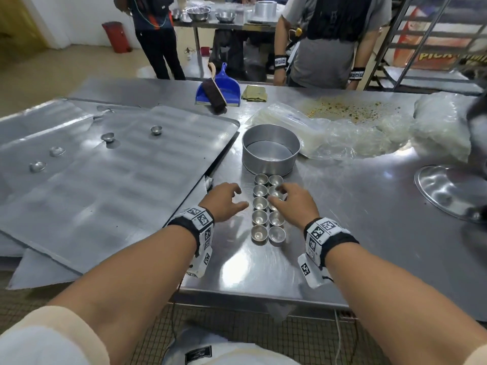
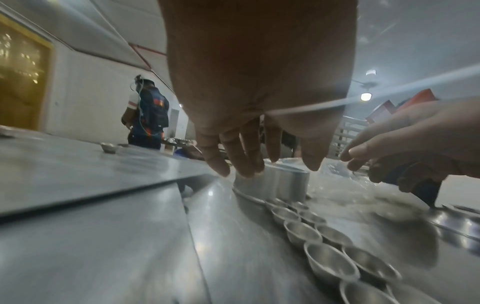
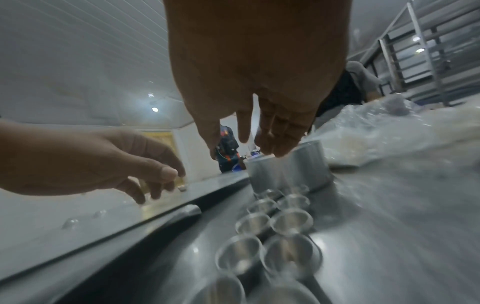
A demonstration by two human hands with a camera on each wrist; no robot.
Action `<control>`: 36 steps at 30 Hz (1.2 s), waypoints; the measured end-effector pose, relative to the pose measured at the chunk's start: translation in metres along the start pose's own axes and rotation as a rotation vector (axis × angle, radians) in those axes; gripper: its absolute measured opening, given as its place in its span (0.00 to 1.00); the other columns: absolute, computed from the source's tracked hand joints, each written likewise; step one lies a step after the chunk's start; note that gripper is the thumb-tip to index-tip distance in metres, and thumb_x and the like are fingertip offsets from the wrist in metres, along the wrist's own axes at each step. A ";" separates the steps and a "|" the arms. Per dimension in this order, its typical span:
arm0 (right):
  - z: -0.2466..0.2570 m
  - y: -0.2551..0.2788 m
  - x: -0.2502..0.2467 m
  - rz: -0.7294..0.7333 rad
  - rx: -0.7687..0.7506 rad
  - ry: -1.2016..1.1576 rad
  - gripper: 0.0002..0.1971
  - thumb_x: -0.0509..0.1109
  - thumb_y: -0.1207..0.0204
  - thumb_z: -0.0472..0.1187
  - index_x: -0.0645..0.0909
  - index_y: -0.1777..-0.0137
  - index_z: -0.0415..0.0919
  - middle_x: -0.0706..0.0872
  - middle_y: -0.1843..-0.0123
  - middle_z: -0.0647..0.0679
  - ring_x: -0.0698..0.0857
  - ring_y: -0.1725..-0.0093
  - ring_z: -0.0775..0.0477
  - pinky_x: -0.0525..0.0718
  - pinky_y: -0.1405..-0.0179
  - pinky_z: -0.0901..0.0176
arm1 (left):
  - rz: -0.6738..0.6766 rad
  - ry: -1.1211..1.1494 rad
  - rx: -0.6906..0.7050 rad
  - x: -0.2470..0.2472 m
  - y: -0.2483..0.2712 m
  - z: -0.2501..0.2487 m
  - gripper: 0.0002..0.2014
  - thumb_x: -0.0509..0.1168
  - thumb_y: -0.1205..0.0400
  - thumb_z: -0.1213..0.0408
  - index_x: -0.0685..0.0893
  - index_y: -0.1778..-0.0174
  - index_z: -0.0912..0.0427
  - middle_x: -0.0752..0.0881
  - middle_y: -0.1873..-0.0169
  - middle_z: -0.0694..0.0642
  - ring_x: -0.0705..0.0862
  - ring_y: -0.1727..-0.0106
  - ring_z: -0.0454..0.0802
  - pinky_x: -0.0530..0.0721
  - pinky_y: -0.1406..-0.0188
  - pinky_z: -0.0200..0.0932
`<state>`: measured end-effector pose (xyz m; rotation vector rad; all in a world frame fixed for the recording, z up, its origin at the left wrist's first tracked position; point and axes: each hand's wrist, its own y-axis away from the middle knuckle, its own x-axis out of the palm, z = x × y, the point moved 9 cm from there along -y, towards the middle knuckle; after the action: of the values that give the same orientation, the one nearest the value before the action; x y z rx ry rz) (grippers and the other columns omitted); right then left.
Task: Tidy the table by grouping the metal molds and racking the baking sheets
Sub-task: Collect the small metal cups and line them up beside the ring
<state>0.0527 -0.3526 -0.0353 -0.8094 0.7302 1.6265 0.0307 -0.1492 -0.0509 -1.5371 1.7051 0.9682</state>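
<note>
Several small metal cup molds (image 1: 268,209) stand in two neat rows on the steel table (image 1: 369,233), just below a round cake tin (image 1: 271,150). My left hand (image 1: 227,200) hovers to the left of the rows, fingers loose and empty. My right hand (image 1: 292,200) hovers over the right row, fingers relaxed above the cups, holding nothing. Both wrist views show the two rows (image 2: 324,242) (image 3: 272,232) beneath spread fingers. Large baking sheets (image 1: 105,180) lie overlapped on the left, with several stray small molds (image 1: 108,137) on them.
A blue dustpan with a brush (image 1: 217,89) and a folded cloth (image 1: 255,93) lie at the far edge. Crumpled plastic bags (image 1: 369,130) and crumbs fill the back right. A shiny bowl (image 1: 453,191) sits at the right. Two people stand beyond the table; a rack (image 1: 421,40) is behind them.
</note>
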 end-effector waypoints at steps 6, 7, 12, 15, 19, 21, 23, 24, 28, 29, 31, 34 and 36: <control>0.097 -0.047 0.016 0.197 -0.149 0.093 0.29 0.73 0.28 0.63 0.83 0.31 0.48 0.85 0.31 0.47 0.84 0.33 0.44 0.81 0.33 0.46 | -0.087 -0.035 -0.101 -0.079 0.002 0.053 0.21 0.70 0.21 0.39 0.85 0.41 0.51 0.84 0.53 0.50 0.83 0.50 0.50 0.81 0.53 0.46; 0.115 -0.052 0.025 0.246 -0.182 0.102 0.29 0.73 0.26 0.63 0.82 0.30 0.47 0.85 0.30 0.46 0.83 0.32 0.44 0.81 0.32 0.48 | -0.103 -0.032 -0.120 -0.092 0.005 0.066 0.21 0.70 0.21 0.39 0.85 0.42 0.50 0.85 0.54 0.50 0.84 0.51 0.51 0.81 0.54 0.46; 0.204 -0.080 0.079 0.390 -0.305 0.155 0.26 0.74 0.22 0.60 0.82 0.30 0.46 0.86 0.32 0.45 0.84 0.34 0.44 0.80 0.39 0.54 | -0.130 -0.022 -0.266 -0.146 0.028 0.157 0.20 0.70 0.20 0.40 0.84 0.39 0.49 0.84 0.54 0.48 0.82 0.52 0.49 0.79 0.53 0.45; 0.255 -0.098 0.119 0.421 -0.341 0.165 0.26 0.73 0.23 0.62 0.82 0.31 0.49 0.85 0.33 0.46 0.83 0.36 0.45 0.80 0.41 0.54 | -0.148 -0.012 -0.353 -0.177 0.047 0.219 0.21 0.70 0.21 0.40 0.84 0.38 0.50 0.84 0.55 0.49 0.84 0.51 0.51 0.84 0.47 0.48; 0.322 -0.118 0.172 0.462 -0.389 0.146 0.25 0.73 0.23 0.61 0.82 0.31 0.48 0.84 0.33 0.47 0.83 0.37 0.45 0.81 0.38 0.52 | -0.185 0.003 -0.464 -0.218 0.071 0.304 0.20 0.71 0.21 0.41 0.83 0.40 0.50 0.86 0.57 0.48 0.85 0.53 0.49 0.84 0.47 0.47; 0.355 -0.132 0.197 0.463 -0.415 0.154 0.24 0.73 0.22 0.61 0.83 0.32 0.48 0.85 0.33 0.46 0.83 0.36 0.44 0.81 0.38 0.52 | -0.203 0.005 -0.512 -0.238 0.080 0.346 0.20 0.71 0.21 0.41 0.83 0.40 0.50 0.85 0.58 0.47 0.84 0.52 0.50 0.82 0.49 0.46; 0.383 -0.148 0.220 0.462 -0.425 0.157 0.24 0.73 0.22 0.60 0.83 0.32 0.47 0.85 0.32 0.45 0.83 0.35 0.43 0.80 0.37 0.51 | -0.220 0.004 -0.548 -0.257 0.088 0.383 0.21 0.72 0.22 0.42 0.83 0.39 0.50 0.84 0.58 0.47 0.84 0.49 0.52 0.82 0.47 0.46; 0.396 -0.156 0.231 0.461 -0.428 0.159 0.24 0.73 0.22 0.60 0.83 0.32 0.47 0.84 0.32 0.45 0.83 0.34 0.43 0.81 0.36 0.51 | -0.232 0.010 -0.570 -0.266 0.091 0.402 0.21 0.72 0.22 0.43 0.83 0.38 0.50 0.84 0.56 0.48 0.85 0.49 0.52 0.83 0.45 0.47; 0.437 -0.191 0.272 0.465 -0.424 0.173 0.25 0.74 0.22 0.59 0.82 0.31 0.46 0.83 0.30 0.42 0.83 0.34 0.42 0.80 0.36 0.51 | -0.267 0.049 -0.647 -0.296 0.097 0.470 0.23 0.73 0.22 0.44 0.82 0.35 0.50 0.84 0.49 0.52 0.85 0.45 0.54 0.81 0.40 0.46; 0.444 -0.199 0.281 0.464 -0.420 0.175 0.25 0.74 0.22 0.58 0.82 0.30 0.45 0.83 0.30 0.42 0.83 0.34 0.41 0.80 0.36 0.51 | -0.271 0.059 -0.651 -0.300 0.095 0.484 0.24 0.74 0.22 0.44 0.82 0.33 0.51 0.85 0.47 0.52 0.85 0.44 0.54 0.81 0.39 0.45; 0.456 -0.215 0.298 0.454 -0.415 0.180 0.25 0.74 0.22 0.58 0.82 0.30 0.45 0.83 0.30 0.42 0.83 0.33 0.41 0.79 0.35 0.51 | -0.284 0.077 -0.648 -0.308 0.091 0.506 0.27 0.74 0.22 0.47 0.81 0.28 0.52 0.85 0.40 0.53 0.83 0.46 0.51 0.79 0.39 0.42; 0.468 -0.236 0.321 0.438 -0.411 0.179 0.24 0.74 0.22 0.58 0.83 0.31 0.46 0.84 0.30 0.43 0.82 0.33 0.42 0.79 0.34 0.50 | -0.341 0.109 -0.656 -0.315 0.087 0.529 0.25 0.73 0.21 0.52 0.80 0.27 0.50 0.80 0.34 0.52 0.82 0.43 0.50 0.78 0.37 0.41; 0.474 -0.249 0.334 0.429 -0.414 0.184 0.24 0.74 0.23 0.58 0.83 0.32 0.45 0.84 0.31 0.43 0.83 0.34 0.41 0.80 0.35 0.49 | -0.370 0.085 -0.657 -0.320 0.082 0.542 0.24 0.71 0.21 0.51 0.80 0.29 0.48 0.78 0.31 0.52 0.82 0.35 0.53 0.78 0.32 0.46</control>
<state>0.1892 0.2638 -0.0480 -1.1678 0.7404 2.1522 -0.0236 0.4833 -0.0570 -2.2367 1.1268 1.3455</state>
